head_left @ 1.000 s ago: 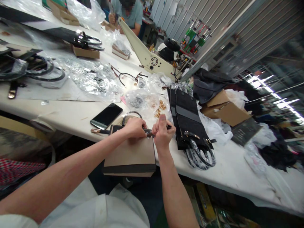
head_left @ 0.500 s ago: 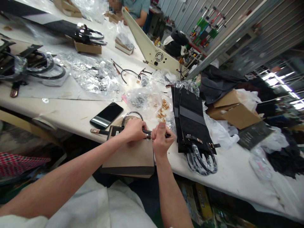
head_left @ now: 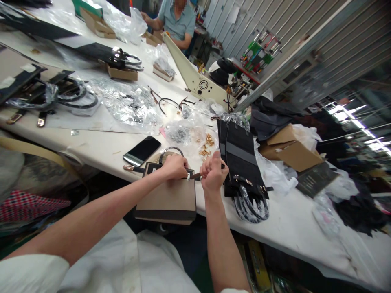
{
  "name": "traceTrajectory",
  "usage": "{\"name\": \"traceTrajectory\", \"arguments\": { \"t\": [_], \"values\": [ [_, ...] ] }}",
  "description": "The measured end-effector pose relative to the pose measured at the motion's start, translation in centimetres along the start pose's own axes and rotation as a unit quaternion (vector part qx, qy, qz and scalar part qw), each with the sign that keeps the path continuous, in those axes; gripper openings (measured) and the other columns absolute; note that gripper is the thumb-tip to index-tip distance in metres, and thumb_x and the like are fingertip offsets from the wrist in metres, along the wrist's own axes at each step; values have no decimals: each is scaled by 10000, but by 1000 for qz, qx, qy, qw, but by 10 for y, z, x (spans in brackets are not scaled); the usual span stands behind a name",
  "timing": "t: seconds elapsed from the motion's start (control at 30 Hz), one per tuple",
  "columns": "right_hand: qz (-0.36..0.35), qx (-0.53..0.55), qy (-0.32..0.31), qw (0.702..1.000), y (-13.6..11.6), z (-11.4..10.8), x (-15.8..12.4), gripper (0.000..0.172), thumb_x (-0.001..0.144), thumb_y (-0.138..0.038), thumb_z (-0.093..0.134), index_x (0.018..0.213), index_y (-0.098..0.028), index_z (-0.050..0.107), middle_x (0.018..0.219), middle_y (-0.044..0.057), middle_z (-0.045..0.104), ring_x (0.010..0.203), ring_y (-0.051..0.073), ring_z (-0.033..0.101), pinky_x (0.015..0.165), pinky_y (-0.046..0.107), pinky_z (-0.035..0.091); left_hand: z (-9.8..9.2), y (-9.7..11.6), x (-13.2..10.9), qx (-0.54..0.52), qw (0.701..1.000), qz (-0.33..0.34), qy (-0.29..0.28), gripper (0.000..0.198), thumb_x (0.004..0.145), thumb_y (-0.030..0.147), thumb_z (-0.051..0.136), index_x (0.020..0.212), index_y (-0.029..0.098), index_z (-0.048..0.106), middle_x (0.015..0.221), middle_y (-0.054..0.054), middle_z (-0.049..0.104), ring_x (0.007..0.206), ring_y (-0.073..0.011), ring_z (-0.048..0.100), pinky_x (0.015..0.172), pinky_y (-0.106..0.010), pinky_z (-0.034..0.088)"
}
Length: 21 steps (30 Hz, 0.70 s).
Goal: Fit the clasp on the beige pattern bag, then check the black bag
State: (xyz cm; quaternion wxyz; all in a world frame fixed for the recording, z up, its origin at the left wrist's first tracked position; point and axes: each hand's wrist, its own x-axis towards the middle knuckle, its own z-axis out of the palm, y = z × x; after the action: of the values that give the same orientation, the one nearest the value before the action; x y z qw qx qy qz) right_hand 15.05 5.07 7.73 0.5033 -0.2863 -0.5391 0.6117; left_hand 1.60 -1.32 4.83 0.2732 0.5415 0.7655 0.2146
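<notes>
A beige bag piece (head_left: 168, 199) with dark trim lies at the table's front edge, a looped black handle (head_left: 171, 149) standing at its far side. My left hand (head_left: 174, 166) is closed over its upper edge, fingers pinching the strap there. The strap's metal-tipped end (head_left: 130, 167) sticks out to the left. My right hand (head_left: 214, 173) is a fist, thumb up, around a thin brown-black strip (head_left: 196, 176); whether it is a strap or a tool I cannot make out. Its inner end meets a small pale spot beside my left fingers.
A phone (head_left: 142, 150) lies left of the bag piece. Small gold fittings (head_left: 207, 145) and clear plastic (head_left: 183, 132) lie beyond. Black bag panels (head_left: 240, 158) with wrapped handles are at right. A cream machine (head_left: 198, 79) stands behind, and a person (head_left: 177, 22) sits across the table.
My right hand has moved slightly right, away from my left, and more of the thin strip shows between them. The camera view has shifted a little.
</notes>
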Motion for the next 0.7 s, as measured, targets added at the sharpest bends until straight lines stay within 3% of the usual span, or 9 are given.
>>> {"name": "traceTrajectory", "arguments": {
  "t": [0.17, 0.7],
  "values": [
    [58, -10, -27, 998, -2, 5, 1, 720, 918, -666, 795, 543, -241, 351, 458, -106, 274, 336, 47, 239, 319, 218, 183, 1, -2, 0, -8, 1000, 6, 6, 174, 717, 289, 815, 886, 273, 853, 927, -56, 806, 1015, -294, 704, 856, -355, 495],
    [131, -43, -33, 990, 9, 10, 10, 696, 907, -621, 824, 562, -239, 355, 463, -112, 280, 331, 40, 242, 311, 206, 173, 5, -7, 1, -23, 999, 19, 19, 196, 719, 275, 788, 905, 263, 845, 987, -94, 802, 1109, -348, 687, 939, -422, 516]
  ]
}}
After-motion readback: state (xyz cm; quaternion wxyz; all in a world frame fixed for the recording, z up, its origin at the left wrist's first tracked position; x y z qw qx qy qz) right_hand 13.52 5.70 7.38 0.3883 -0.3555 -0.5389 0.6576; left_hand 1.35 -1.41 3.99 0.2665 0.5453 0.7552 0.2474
